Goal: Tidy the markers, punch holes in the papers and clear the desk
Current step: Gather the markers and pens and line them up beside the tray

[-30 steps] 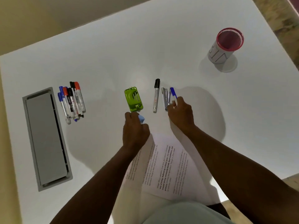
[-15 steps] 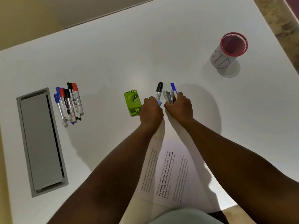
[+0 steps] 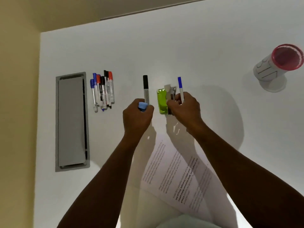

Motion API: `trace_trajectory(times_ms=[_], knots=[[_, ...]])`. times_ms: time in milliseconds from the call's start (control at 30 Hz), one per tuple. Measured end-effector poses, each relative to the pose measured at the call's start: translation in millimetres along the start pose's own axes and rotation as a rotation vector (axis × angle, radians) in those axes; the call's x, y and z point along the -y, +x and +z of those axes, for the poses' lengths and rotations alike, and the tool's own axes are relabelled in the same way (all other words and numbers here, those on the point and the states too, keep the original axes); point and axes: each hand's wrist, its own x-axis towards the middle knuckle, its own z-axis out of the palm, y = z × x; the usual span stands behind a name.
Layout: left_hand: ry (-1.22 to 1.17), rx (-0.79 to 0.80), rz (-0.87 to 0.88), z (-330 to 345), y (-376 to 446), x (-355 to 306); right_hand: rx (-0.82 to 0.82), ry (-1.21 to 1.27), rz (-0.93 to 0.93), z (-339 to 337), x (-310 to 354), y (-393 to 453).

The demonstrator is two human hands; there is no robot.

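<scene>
Two markers are in your hands: your left hand [image 3: 137, 115] is closed round a black-capped marker [image 3: 145, 89] and a small blue object [image 3: 142, 106]; your right hand [image 3: 183, 107] grips a blue-capped pen [image 3: 180, 88]. The marker pile [image 3: 102, 91] lies well left and the pink-rimmed cup [image 3: 279, 63] far right. This is judged the tidying step; next, gather the strays. The green punch [image 3: 161, 102] and papers [image 3: 177, 176] wait.

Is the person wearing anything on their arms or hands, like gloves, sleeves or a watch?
Nothing that shows. The left hand and right hand are bare, with no gloves, rings or watch visible. Both forearms are uncovered as far as the picture's lower edge, so no sleeves appear.
</scene>
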Motion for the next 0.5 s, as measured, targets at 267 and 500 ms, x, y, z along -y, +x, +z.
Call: trace_trajectory(times_ms=[267, 500], knots=[[-0.012, -0.179, -0.247, -85.0, 25.3, 102.4, 0.209, -0.149, -0.128, 116.2, 48.6, 1.9], [0.047, -0.225, -0.332, -117.1, 78.8, 152.4, 0.209, -0.293, -0.129, 172.9, 65.5, 36.1]])
